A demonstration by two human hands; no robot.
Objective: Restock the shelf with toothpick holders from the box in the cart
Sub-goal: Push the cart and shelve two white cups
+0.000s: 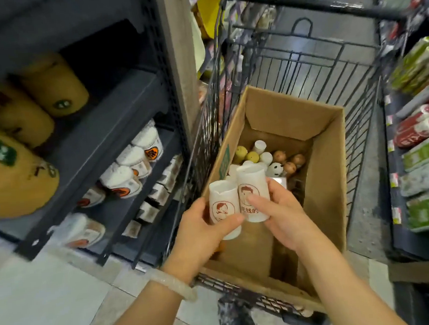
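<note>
**Two holders out, one per hand**

Left hand (200,227) grips one white toothpick holder (224,213), right hand (276,208) grips a second (252,195), both just above the box (320,179), probably so two go across in one trip. Roughly ten more sit inside the box; the shelf (118,134) is left of it.

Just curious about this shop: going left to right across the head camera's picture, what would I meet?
Yellow bags → white tubs on the shelf → left hand → right hand → cardboard box → green packs.
</note>
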